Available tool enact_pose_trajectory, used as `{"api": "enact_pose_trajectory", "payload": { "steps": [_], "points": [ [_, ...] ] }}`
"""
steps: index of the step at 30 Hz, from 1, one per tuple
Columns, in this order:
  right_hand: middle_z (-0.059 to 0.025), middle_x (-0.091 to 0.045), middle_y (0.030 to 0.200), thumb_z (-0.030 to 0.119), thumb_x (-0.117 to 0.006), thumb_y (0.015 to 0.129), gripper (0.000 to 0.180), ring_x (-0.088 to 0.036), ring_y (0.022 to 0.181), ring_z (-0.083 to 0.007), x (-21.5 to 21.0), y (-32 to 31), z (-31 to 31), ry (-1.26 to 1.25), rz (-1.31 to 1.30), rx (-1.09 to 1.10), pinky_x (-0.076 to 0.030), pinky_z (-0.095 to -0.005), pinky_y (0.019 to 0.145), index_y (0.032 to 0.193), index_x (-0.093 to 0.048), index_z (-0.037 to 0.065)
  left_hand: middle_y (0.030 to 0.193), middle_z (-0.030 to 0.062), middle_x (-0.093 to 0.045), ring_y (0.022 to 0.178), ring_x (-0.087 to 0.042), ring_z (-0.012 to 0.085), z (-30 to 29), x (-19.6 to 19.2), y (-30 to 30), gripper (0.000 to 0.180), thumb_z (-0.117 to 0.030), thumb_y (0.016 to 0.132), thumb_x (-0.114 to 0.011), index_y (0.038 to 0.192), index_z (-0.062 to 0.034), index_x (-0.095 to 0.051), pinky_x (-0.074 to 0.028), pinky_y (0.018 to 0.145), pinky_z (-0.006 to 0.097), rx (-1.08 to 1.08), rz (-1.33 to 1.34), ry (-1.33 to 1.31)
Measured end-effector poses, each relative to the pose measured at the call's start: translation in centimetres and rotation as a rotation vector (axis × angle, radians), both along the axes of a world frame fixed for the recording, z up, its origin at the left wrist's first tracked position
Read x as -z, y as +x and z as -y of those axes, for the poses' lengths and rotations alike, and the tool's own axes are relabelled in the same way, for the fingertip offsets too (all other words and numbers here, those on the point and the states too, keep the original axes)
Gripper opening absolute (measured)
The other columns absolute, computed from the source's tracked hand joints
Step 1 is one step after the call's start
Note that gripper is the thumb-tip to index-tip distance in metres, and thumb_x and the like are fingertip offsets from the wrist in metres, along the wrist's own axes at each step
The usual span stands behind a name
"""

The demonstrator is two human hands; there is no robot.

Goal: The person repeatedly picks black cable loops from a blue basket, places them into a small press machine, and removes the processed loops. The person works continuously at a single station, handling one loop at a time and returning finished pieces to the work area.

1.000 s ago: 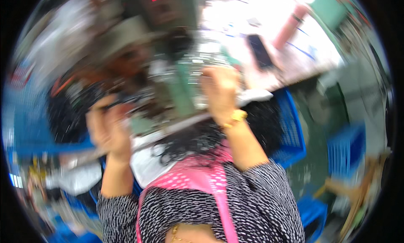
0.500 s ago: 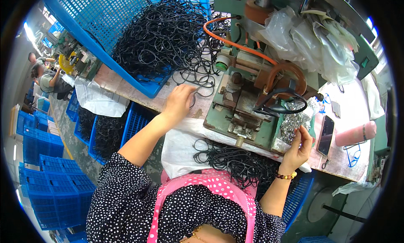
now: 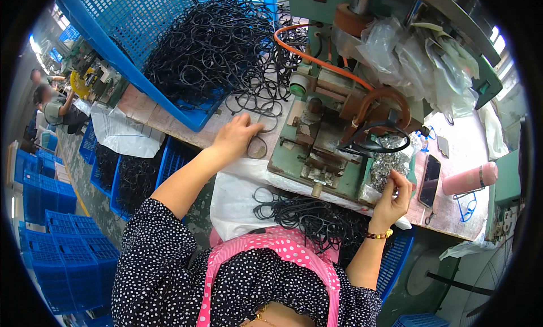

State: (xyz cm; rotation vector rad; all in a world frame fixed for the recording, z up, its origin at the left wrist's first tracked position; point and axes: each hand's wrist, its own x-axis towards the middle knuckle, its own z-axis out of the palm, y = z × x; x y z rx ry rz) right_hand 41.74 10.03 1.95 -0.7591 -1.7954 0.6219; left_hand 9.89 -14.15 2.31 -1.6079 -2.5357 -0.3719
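My left hand (image 3: pixel 233 136) is closed in a pinch on a black eyeglass frame (image 3: pixel 258 148), just in front of a heap of similar frames (image 3: pixel 212 50) spilling out of a blue basket (image 3: pixel 189 116). Beside the green machine's bed (image 3: pixel 353 180), my right hand (image 3: pixel 395 198) has its thumb and fingertips pressed together over the near edge of a tray of small shiny metal pieces (image 3: pixel 380 171). Whatever those fingertips hold is too small to make out. Another black frame (image 3: pixel 382 137) is up at the machine's head, by a brown ring-shaped part.
More black frames (image 3: pixel 308 216) lie across my lap by a white sheet (image 3: pixel 232 205). On the bench at right are a phone (image 3: pixel 430 181), a pink bottle (image 3: pixel 470 179) and blue glasses (image 3: pixel 467 207). Plastic bags (image 3: pixel 418 61) hang from the machine. Two people work far left.
The frame in my left hand hangs a little lower, nearer the bench edge. My right fingertips have drawn closer together at the metal pieces. The whole view has shifted slightly.
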Motion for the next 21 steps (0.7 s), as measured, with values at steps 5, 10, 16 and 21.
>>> {"api": "enact_pose_trajectory", "payload": {
  "steps": [5,10,16,21],
  "points": [
    [-0.0072,-0.063,0.099,-0.005,-0.066,0.089,0.017,-0.059,0.092,-0.0179,0.0,0.1,0.1,-0.025,-0.013,-0.023,-0.048,-0.0287,0.081,0.103,-0.073,0.001,0.105,0.0108,-0.052,0.101,-0.057,0.0327,0.8,0.0,-1.7,0.024,-0.001,0.081,-0.057,0.102,-0.0113,-0.06,-0.051,0.081,0.042,0.078,0.01,-0.071],
    [-0.0069,-0.063,0.099,-0.006,-0.064,0.089,0.017,-0.058,0.09,-0.0177,-0.8,0.1,0.2,-0.087,-0.012,-0.032,-0.047,-0.0283,0.081,0.102,-0.072,0.001,0.11,0.0109,-0.054,0.104,-0.056,0.0337,2.2,-1.3,-3.3,0.027,0.006,0.078,-0.06,0.1,-0.0084,-0.059,-0.05,0.081,0.04,0.048,0.245,0.031],
    [-0.0043,-0.064,0.1,-0.008,-0.062,0.089,0.02,-0.058,0.093,-0.0133,-4.3,-1.1,0.9,-0.186,-0.205,-0.154,-0.045,-0.0268,0.087,0.106,-0.068,0.001,0.087,0.0047,-0.067,0.068,-0.058,0.0105,0.4,-5.0,-2.4,0.006,-0.001,0.09,-0.061,0.095,-0.0023,-0.059,-0.047,0.064,0.024,-0.097,0.825,0.582],
    [-0.0053,-0.064,0.1,-0.007,-0.063,0.087,0.02,-0.058,0.095,-0.0137,-7.8,-3.5,3.0,-0.384,-0.323,-0.424,-0.042,-0.0316,0.098,0.105,-0.063,0.001,0.086,0.0092,-0.066,0.066,-0.057,0.0096,-0.5,-10.9,3.7,0.016,-0.01,0.103,-0.048,0.105,0.0014,-0.058,-0.045,0.059,0.022,0.124,0.999,0.94]
  ]
}}
